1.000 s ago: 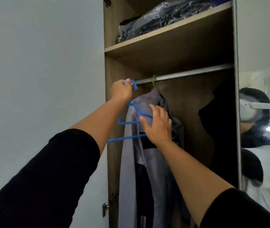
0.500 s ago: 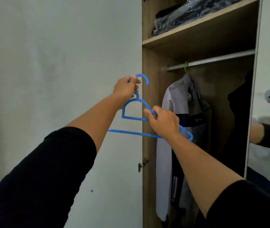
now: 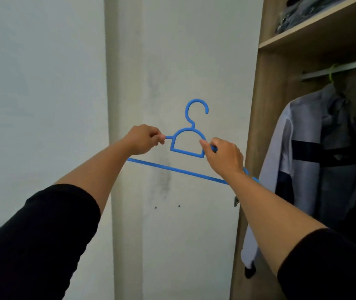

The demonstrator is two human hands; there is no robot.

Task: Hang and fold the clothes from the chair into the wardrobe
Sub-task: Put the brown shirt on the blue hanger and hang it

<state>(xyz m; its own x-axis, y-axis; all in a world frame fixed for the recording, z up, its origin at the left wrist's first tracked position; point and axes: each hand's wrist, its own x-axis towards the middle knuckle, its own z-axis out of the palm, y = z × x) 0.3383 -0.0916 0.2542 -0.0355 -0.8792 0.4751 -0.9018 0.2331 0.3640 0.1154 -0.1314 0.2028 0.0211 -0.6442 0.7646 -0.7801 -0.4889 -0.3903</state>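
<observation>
An empty blue plastic hanger (image 3: pixel 187 146) is held up in front of the white wall, hook upward. My left hand (image 3: pixel 143 139) pinches its left shoulder bar. My right hand (image 3: pixel 223 155) grips its right shoulder, hiding that part. Inside the open wardrobe (image 3: pixel 257 109) on the right, a grey and white jacket (image 3: pixel 315 152) hangs from a green hanger (image 3: pixel 332 72) on the metal rail (image 3: pixel 346 68). The chair is out of view.
A wooden shelf (image 3: pixel 315 29) above the rail carries bagged dark clothes (image 3: pixel 298 16). A wall corner (image 3: pixel 110 148) runs vertically left of the hanger. A small metal hinge (image 3: pixel 236 200) sits on the wardrobe's side panel.
The blue hanger has come off the rail and away from the wardrobe to the left. My left hand slid from the hook to the left shoulder bar. The view swung left.
</observation>
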